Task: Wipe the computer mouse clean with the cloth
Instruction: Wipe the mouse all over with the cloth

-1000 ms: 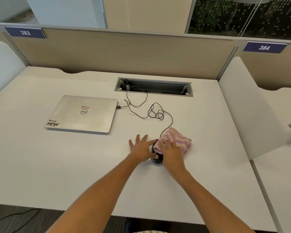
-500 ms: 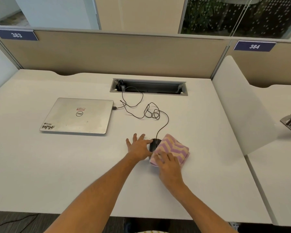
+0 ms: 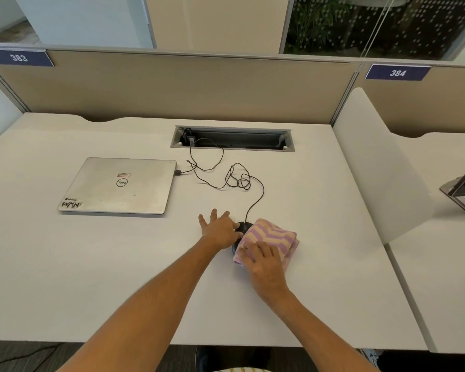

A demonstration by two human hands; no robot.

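A black wired computer mouse (image 3: pixel 244 226) lies on the white desk, mostly hidden under a folded pink and cream striped cloth (image 3: pixel 271 234). Only the mouse's front and left side show. My left hand (image 3: pixel 219 229) rests flat beside the mouse, fingers spread, thumb and forefinger touching its left side. My right hand (image 3: pixel 262 260) presses down on the near part of the cloth, over the mouse's rear.
A closed silver laptop (image 3: pixel 118 185) lies at the left. The mouse's black cable (image 3: pixel 236 178) loops across the desk to the laptop and a cable tray slot (image 3: pixel 232 139). A white divider panel (image 3: pixel 376 162) stands at the right. The desk's front edge (image 3: pixel 199 343) is near.
My right hand has slid the cloth back toward me along the mouse, uncovering the mouse's front. My left hand has stayed at the mouse's side.
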